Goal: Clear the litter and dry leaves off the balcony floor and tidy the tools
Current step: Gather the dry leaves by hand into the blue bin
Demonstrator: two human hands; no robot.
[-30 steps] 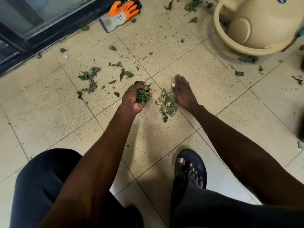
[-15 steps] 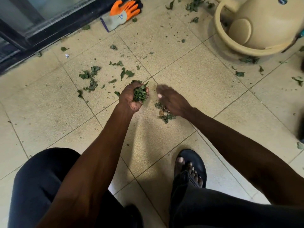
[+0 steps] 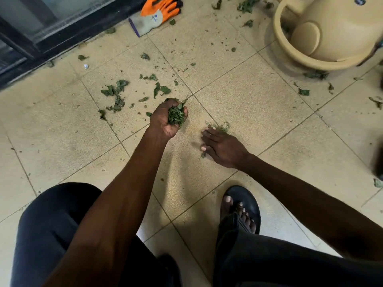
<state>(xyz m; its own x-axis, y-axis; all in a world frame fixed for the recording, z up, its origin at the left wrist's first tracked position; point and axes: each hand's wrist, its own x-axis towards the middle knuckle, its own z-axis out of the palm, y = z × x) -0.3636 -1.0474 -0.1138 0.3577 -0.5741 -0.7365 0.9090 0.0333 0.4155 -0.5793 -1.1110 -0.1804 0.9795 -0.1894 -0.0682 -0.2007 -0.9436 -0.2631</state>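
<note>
The scattered leaves [image 3: 116,96] are lying on the balcony floor [image 3: 248,104] well to the left of both hands, not yet gathered. The left hand [image 3: 165,119] is curling its fingers round a bunch of green leaves [image 3: 176,116], at the same place as a moment before. Just to its right, the right hand [image 3: 221,147] is sweeping flat over the tiles with spread fingers, and the small pile that lay beside it one second ago is now mostly under the palm; only some crumbs [image 3: 220,126] are showing at the fingertips. So the person seems to be collecting this pile next. The orange glove [image 3: 157,14] is lying far up near the door frame.
</note>
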